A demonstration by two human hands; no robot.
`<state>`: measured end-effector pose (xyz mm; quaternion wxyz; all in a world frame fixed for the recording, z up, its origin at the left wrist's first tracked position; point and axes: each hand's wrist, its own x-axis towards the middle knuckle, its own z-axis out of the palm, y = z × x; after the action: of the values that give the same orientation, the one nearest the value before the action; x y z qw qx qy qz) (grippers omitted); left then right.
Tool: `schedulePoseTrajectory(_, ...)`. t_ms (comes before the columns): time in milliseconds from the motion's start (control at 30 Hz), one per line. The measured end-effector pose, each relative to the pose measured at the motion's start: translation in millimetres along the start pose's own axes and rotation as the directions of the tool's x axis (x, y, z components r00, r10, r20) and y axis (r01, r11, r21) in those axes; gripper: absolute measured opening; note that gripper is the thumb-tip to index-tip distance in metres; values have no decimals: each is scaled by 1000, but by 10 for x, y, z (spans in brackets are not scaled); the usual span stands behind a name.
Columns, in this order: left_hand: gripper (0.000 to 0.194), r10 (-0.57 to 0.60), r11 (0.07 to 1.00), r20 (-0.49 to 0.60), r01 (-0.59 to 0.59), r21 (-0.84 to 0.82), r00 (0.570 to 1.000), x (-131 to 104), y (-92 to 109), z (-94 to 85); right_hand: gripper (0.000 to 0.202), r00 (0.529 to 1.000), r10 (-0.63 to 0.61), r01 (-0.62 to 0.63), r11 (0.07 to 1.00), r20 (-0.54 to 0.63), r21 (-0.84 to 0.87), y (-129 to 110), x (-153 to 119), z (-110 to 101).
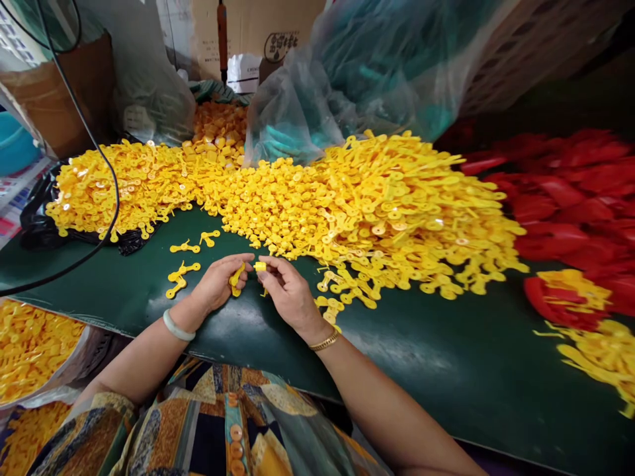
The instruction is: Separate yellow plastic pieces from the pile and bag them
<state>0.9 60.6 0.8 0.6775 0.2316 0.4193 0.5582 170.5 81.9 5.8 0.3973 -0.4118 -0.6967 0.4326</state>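
Observation:
My left hand [221,283] is closed around a flat yellow plastic arm piece [237,280] with a round end. Between the thumb and fingers of my right hand [290,291] is a small yellow cylinder [260,266]. The two hands are close together above the table's near half, fingertips almost meeting. A bit of another thin yellow part shows under the right fingers, too small to name. Left of my left hand lie several jointed yellow arm pieces [182,276]. Just beyond both hands is a heap of small yellow plastic parts [278,198].
Long yellow pieces [407,205] are heaped at right, jointed ones [129,185] at left. Red plastic parts [570,198] fill the far right. Clear plastic bags [347,86] stand behind. A black cable [106,158] hangs across the left of the green table [421,370].

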Motion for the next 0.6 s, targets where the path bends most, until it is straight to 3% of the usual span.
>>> schedulePoseTrajectory(200,38,38,998,22,-37,-54,999,-32,-53,80,23,988,-145,151,970,45,-193,-31,-20,54)
schedulePoseTrajectory(467,38,61,998,-40,-62,-33,997,-18,-171,97,20,992,-126,114,948,-20,-297,75,-6,102)
schedulePoseTrajectory(600,41,80,994,-21,-78,72,997,-51,-199,89,19,992,-106,79,949,-73,-307,60,-1,79)
